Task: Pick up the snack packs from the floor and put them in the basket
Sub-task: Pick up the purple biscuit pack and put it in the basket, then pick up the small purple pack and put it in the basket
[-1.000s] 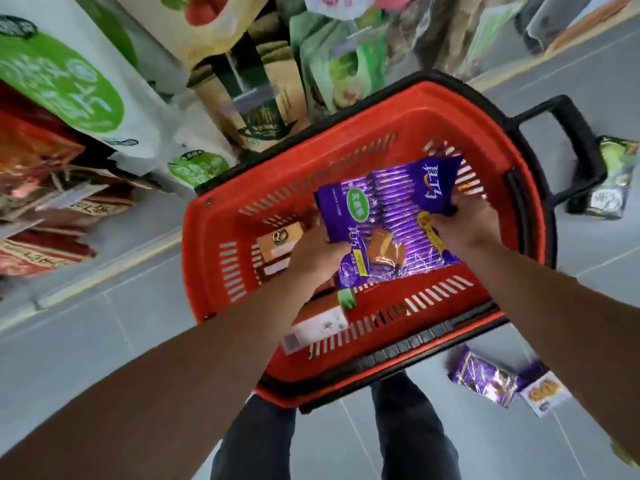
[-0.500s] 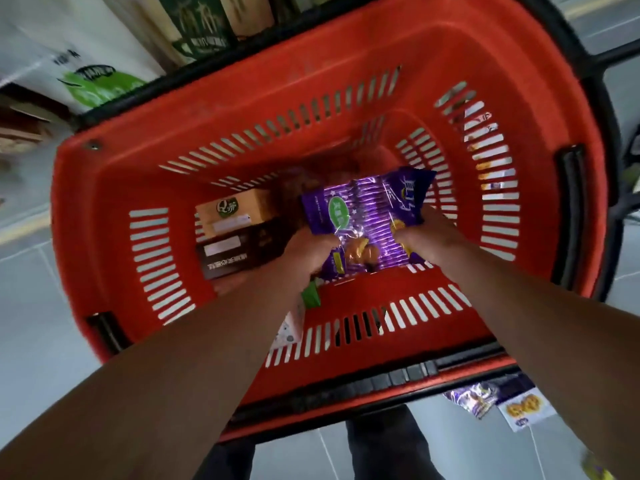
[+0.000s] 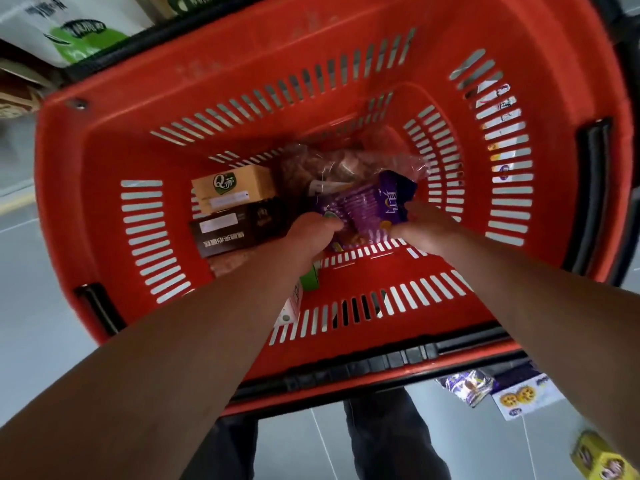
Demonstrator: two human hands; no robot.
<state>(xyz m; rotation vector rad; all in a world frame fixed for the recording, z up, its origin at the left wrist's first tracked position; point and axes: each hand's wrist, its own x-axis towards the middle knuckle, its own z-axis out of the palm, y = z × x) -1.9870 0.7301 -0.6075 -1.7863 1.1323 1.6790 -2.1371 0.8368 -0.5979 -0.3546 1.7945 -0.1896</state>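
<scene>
Deep inside red basket (image 3: pixel 104 161), slotted walls close on every side, open floor toward near wall. Left hand (image 3: pixel 313 233) and right hand (image 3: pixel 424 225) clamped on purple snack pack (image 3: pixel 367 206): glossy, crinkled, white lettering, beside tan box (image 3: pixel 235 188) and dark box (image 3: pixel 235 230).

Your left hand (image 3: pixel 313 233) and right hand (image 3: pixel 424 227) grip a purple pack (image 3: pixel 367 209) low inside the red basket (image 3: pixel 242 109). Boxes (image 3: pixel 235 209) lie beside it. More packs (image 3: pixel 498 393) lie on the floor.

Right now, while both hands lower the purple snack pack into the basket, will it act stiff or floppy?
Probably floppy: the purple snack pack is thin glossy film that bends between the left hand and right hand. It looks light for its size. The shiny wrapper may be slippery.
</scene>
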